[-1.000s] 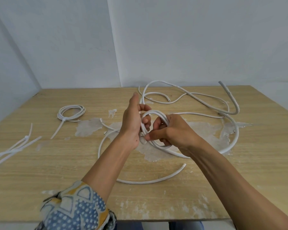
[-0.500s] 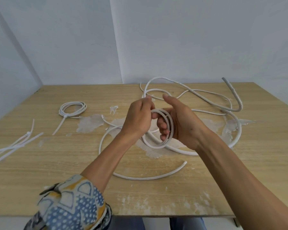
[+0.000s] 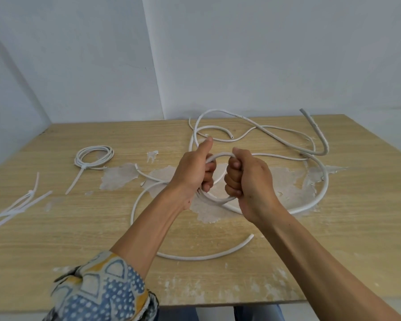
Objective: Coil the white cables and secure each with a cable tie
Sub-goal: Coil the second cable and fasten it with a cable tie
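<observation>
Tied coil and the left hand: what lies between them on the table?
Head view: a pale scuffed tabletop patch and a loose cable end.

A tied coil [image 3: 94, 155] lies far left on the table [image 3: 56, 246]. Thin strands [image 3: 16, 208] lie nearer, at its left edge. At centre and right sprawls the loose cable [image 3: 325, 181].

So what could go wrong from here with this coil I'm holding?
1. The small loop held between left grip and right grip looks stiff; loosen either and it may spring open.
2. The loose tail crosses other cable strands at the far right, so pulling in more could snag.
3. The cable ties lie far left; reaching them costs one grip.
</observation>
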